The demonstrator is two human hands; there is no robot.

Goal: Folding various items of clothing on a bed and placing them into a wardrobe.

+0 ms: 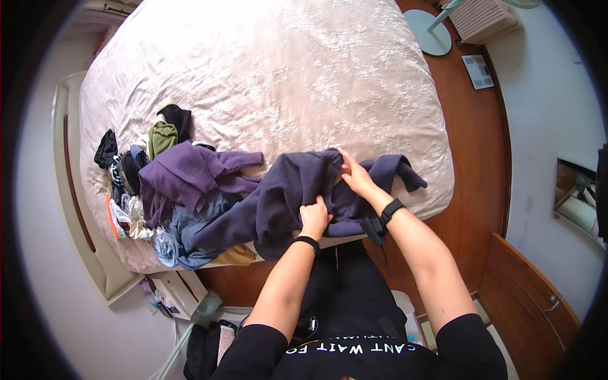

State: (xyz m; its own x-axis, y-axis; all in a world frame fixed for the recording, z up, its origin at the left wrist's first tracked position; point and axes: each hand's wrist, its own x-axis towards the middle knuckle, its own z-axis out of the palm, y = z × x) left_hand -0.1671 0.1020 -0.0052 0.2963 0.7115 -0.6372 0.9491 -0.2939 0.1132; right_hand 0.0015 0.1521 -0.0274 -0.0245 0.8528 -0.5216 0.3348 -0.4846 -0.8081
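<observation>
A dark blue-grey knitted sweater (280, 199) lies rumpled across the near edge of the bed, sleeves stretched to both sides. My left hand (316, 218) is closed around a fold of its fabric near the middle. Slightly farther up and to the right, my right hand (357, 179) has its fingers at the ribbed edge of the same sweater; part of that grip is hidden by cloth. A purple knitted garment (190, 175) lies on a clothes pile just left of the sweater. Under it spreads a blue garment (204, 213).
The bed (285, 85) has a pale floral cover. An olive garment (162, 137) and a black one (179, 118) top the pile. Below the bed's left corner stands a white bedside cabinet (178, 292). A fan base (427, 33) and a scale (478, 71) rest on the wooden floor.
</observation>
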